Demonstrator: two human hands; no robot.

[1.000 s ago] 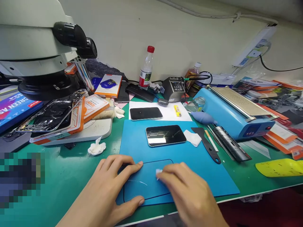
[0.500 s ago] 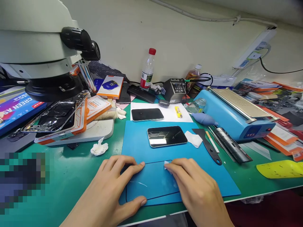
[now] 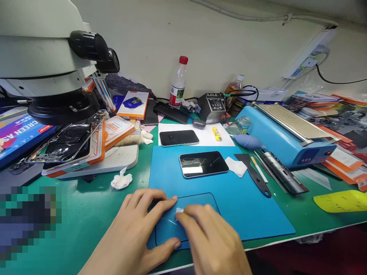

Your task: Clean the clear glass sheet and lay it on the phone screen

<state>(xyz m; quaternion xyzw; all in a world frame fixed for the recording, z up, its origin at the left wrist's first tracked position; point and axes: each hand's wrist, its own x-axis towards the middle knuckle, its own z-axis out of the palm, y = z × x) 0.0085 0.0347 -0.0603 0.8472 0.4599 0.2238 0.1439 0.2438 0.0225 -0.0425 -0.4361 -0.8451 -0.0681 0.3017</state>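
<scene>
While the left hand (image 3: 137,233) lies spread flat, thumb and fingers pinning a thin clear glass panel with a dark rim (image 3: 197,202) on the blue rubber mat (image 3: 258,214), the right hand (image 3: 212,244) pinches a small white wipe (image 3: 179,210) against that panel's surface. Both sit at the desk's (image 3: 86,214) near edge. Just beyond on the mat lies a black phone with a shiny face (image 3: 203,163), beside a folded white tissue (image 3: 236,167) and a black scraper (image 3: 254,175).
</scene>
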